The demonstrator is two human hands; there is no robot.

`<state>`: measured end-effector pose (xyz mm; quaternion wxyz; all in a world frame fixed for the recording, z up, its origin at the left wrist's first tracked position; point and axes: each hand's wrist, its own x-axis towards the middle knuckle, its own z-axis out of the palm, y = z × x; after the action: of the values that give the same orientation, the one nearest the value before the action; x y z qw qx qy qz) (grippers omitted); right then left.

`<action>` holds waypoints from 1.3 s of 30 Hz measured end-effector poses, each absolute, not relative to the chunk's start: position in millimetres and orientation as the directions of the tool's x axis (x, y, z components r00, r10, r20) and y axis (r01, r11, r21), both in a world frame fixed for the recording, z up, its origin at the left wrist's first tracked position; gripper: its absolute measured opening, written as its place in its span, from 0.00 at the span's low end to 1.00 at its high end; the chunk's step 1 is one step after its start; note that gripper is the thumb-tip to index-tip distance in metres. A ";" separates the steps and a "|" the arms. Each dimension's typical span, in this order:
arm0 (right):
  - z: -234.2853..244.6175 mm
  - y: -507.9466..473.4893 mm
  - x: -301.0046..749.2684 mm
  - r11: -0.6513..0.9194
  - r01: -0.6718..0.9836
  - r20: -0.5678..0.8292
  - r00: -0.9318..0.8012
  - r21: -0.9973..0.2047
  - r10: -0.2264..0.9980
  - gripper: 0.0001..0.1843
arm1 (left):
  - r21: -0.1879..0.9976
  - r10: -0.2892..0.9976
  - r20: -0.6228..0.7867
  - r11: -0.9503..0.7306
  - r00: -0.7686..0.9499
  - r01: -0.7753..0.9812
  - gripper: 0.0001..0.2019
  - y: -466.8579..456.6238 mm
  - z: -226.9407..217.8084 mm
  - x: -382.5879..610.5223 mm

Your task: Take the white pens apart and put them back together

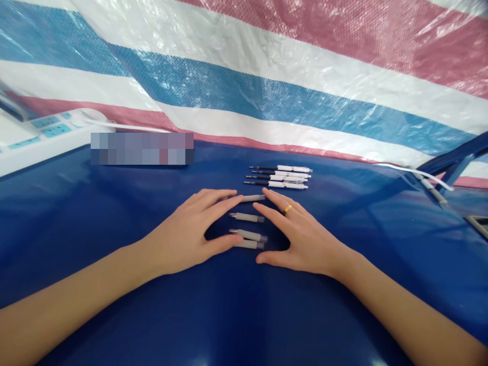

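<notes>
Closest in, a bare left forearm [68, 290] and a bare right forearm [404, 310] run in from the lower corners over a glossy blue desk [76, 213], ending in the left hand [186, 229] and the right hand [297, 234]. Both hands open, fingers spread and slightly curved, neither clenched nor grasping anything. A gold ring [287, 209] on one finger of the right hand. Between the hands, four grey pen barrels [246, 217] lying roughly side by side, crosswise to the hands, with darker ends toward the right hand and small metal tips on some toward the left hand. The left thumb [224, 243] right at the end of the nearest barrel; fingertips of both hands beside the farthest barrel, any contact impossible to tell. Just beyond the fingertips, slightly toward the right hand, four white pen pieces [280, 176] in a tidy parallel row, thin black refills pointing toward the left hand.

Farther out past the left hand, a pixelated patch [142, 148] at the desk's far edge, then a white power strip [46, 129] with blue panels and a white cable [125, 126]. Far past the right hand, a thin white cable [415, 172] with a grey connector [434, 193] and a dark blue bar [453, 157]. Behind everything, a red, white and blue striped woven tarp [244, 76].
</notes>
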<state>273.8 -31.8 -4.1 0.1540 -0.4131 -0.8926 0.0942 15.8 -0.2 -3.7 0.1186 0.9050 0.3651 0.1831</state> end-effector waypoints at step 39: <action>-4.6 -33.7 275.3 0.648 0.669 0.259 -0.595 -0.365 0.761 0.19 | 0.355 0.605 0.282 -0.787 0.745 0.504 0.15 1.8 -6.2 14.6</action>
<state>275.3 -33.7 -4.6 0.1991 -0.4036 -0.8855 0.1156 14.6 1.8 -6.2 0.1291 0.9252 0.2996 0.1940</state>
